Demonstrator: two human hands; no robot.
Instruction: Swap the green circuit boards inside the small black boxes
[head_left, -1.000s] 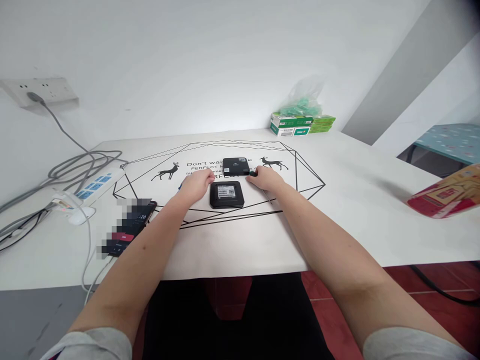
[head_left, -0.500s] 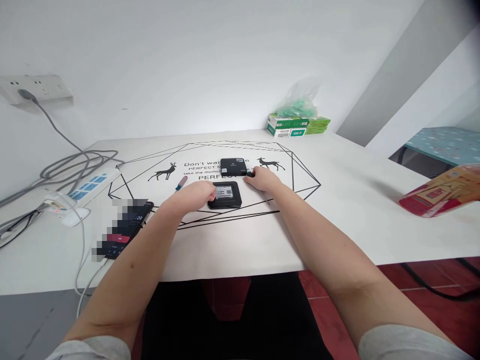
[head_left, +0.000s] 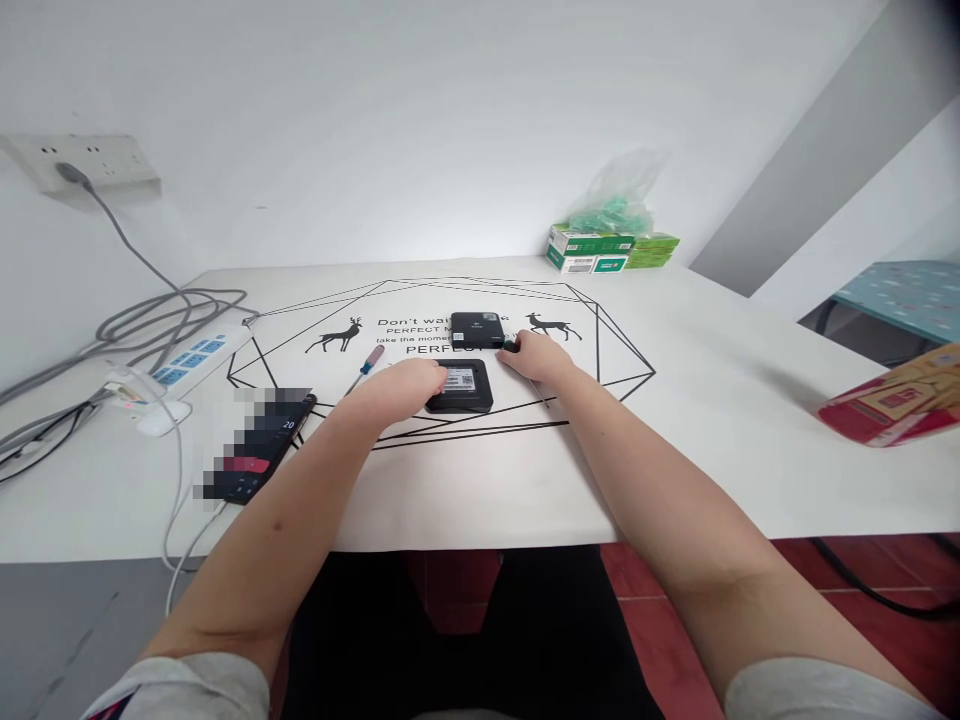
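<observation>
A black square plastic case [head_left: 478,400] with a white label lies on the printed mat. My left hand [head_left: 411,388] is at its left edge, fingers curled together over the label's side; what they pinch, if anything, is hidden. My right hand [head_left: 541,360] is closed around the dark handle of a screwdriver [head_left: 541,396], whose thin shaft points back toward me. Just left of that hand and behind the labelled case is a flat black box [head_left: 477,328] with a small sticker. A second screwdriver [head_left: 372,358], its handle reddish and blue, lies beyond my left wrist.
A phone [head_left: 274,455] with a charging cable lies left of my left forearm. A power strip [head_left: 196,358] and coiled grey cables [head_left: 142,318] occupy the left side. Green-and-white boxes [head_left: 591,250] under a plastic bag stand at the back. A red-and-tan package [head_left: 892,400] sits at right.
The whole scene has shifted slightly to the right in view as the head moved. Both hands keep nearly the same places beside the case and on the screwdriver.
</observation>
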